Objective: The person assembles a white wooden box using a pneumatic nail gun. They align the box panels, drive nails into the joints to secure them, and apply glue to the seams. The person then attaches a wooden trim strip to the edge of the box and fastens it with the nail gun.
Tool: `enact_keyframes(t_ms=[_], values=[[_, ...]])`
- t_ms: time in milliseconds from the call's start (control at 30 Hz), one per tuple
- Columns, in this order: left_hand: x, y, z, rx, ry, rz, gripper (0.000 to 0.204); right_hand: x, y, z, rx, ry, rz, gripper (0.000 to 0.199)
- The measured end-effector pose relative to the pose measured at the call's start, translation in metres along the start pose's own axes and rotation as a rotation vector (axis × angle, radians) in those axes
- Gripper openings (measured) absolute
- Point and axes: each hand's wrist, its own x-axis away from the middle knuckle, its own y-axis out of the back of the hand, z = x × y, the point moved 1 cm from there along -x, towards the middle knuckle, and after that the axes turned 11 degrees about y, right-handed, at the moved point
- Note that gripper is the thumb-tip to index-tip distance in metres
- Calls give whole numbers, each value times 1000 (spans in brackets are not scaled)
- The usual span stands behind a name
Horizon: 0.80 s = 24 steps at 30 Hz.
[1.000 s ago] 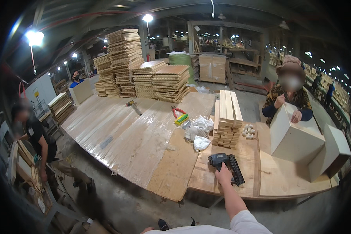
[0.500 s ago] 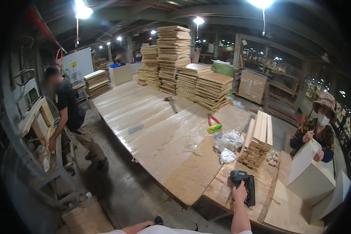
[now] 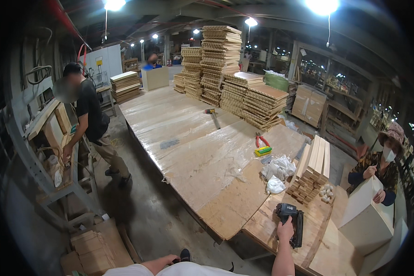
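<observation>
Clock positions read about the centre of the view. At 10 o'clock, a co-worker in a dark shirt (image 3: 89,108) bends beside a wooden frame (image 3: 60,119). At half past 7, flat brown cardboard (image 3: 94,250) lies low by the floor.

Left grip (image 3: 170,259): half past 6, at the end of a bent forearm, near the person's body and off the surface (image 3: 188,161); whether it is clenched or released, cannot tell.

Hammer-like tool (image 3: 215,121): just above centre, lying on film-covered boards. Tall board stack (image 3: 221,64): 12 o'clock, lower stacks on both sides. Red-handled pliers (image 3: 261,140): 3 o'clock, just beside a yellow-and-green packet (image 3: 263,151). White crumpled bundle (image 3: 280,169): 4 o'clock.

Right grip (image 3: 285,229): between 4 and 5 o'clock, fingers wrapped about the handle of the black nail gun (image 3: 289,211). Nail gun over the bare wooden part of the surface, near its front edge; whether touching it, cannot tell.

Wood strips (image 3: 310,172): toward 4 o'clock, stacked, small pale pieces (image 3: 326,193) just beside. Past 3 o'clock, a co-worker in a patterned hat (image 3: 379,172) has both hands at a pale box (image 3: 368,218).
</observation>
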Motion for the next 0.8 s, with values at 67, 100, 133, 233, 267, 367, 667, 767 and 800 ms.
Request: enact_keyframes(t_ms=[67, 100, 133, 233, 267, 367, 667, 767, 800], values=[[-1, 1, -4, 46, 62, 24, 42, 0, 6, 6, -23, -37, 92, 64], [1, -2, -5, 63, 83, 24, 42, 1, 9, 11, -39, -52, 139, 65], [1, -3, -5, 74, 92, 25, 42, 1, 11, 12, -45, -59, 144, 65], [-1, -3, -6, 88, 107, 26, 42, 3, 15, 14, -60, -74, 137, 65], [-1, -3, -6, 88, 111, 31, 42, 4, 17, 13, -64, -76, 120, 64], [-5, 2, -11, 73, 109, 60, 42, 7, 22, 9, -78, -83, 112, 62], [-31, 35, -24, 114, 242, 73, 42, 0, 13, 10, -85, -94, 70, 64], [-49, 41, -33, 98, 228, 73, 42, 0, 18, 8, -110, -87, 70, 64], [-51, 43, -33, 90, 229, 75, 42, 0, 20, 9, -112, -86, 80, 63]])
